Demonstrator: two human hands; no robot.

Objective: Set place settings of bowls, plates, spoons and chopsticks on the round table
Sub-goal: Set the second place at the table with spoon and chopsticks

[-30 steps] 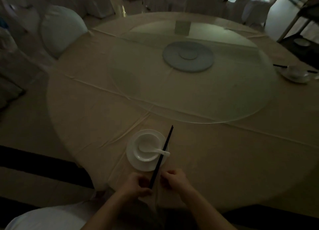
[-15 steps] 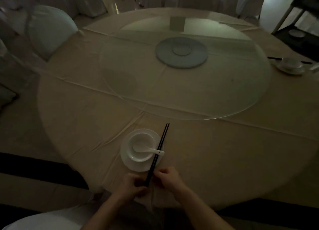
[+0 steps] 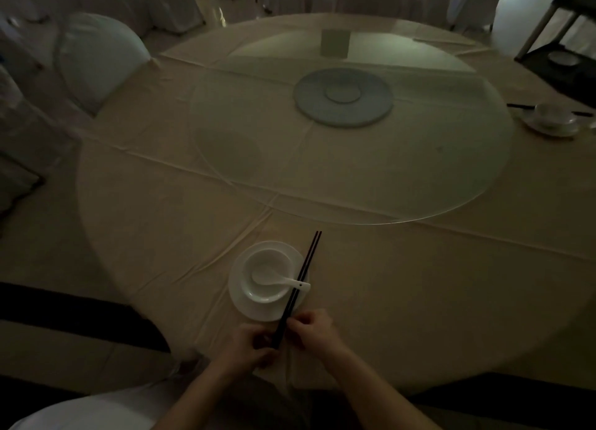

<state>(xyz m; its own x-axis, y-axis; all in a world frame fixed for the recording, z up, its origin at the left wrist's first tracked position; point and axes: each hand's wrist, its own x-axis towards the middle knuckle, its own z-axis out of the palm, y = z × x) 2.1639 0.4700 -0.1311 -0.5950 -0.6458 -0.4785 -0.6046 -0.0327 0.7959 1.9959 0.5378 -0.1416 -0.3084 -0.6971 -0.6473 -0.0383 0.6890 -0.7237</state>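
A white plate lies near the front edge of the round table. On it stands a white bowl with a white spoon inside, its handle pointing right. A pair of dark chopsticks lies along the plate's right side, over the spoon handle, tips pointing away from me. My left hand and my right hand both pinch the near ends of the chopsticks. A second setting of plate, bowl and chopsticks sits at the far right.
A glass turntable on a grey hub covers the table's middle, with a small card at its far side. White-covered chairs ring the table. A dark cart with a dish stands at the far right.
The chopsticks have shifted slightly, and their far tips now lie side by side by the plate. Both hands stay at the near ends.
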